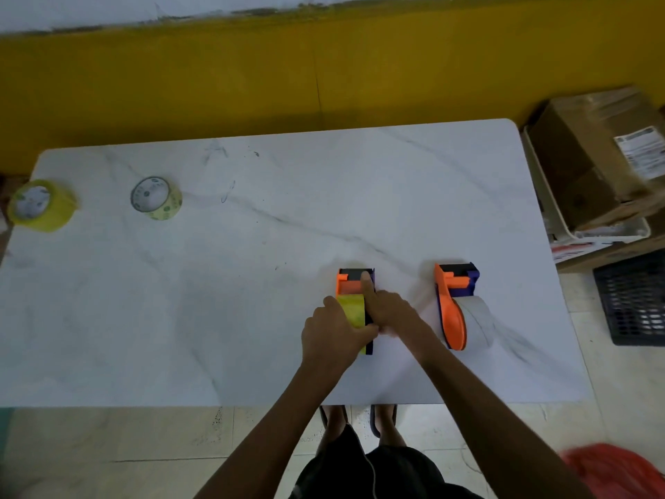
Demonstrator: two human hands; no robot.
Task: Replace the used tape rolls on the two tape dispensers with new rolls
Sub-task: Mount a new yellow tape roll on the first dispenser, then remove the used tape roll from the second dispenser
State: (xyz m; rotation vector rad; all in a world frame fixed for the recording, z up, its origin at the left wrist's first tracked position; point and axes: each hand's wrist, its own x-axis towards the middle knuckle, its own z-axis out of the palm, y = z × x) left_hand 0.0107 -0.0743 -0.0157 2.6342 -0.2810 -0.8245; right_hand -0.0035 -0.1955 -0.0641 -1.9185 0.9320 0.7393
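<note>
My left hand [329,338] grips the yellow roll [352,311] in the near dispenser [354,282]. My right hand [390,311] rests on it, forefinger extended. 2 rolls [156,198] lie far left.

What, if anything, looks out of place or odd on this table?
One yellow tape roll hangs over the table's far left edge and could drop. Otherwise only faint scuff marks near the far side; both dispensers stand upright.

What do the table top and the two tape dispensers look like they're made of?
Table top: white with grey veining, marble or marble-look laminate; cannot tell which. Left dispenser and right dispenser: probably moulded plastic, matte orange and dark blue-purple, going by uniform colour and rounded edges.
</note>
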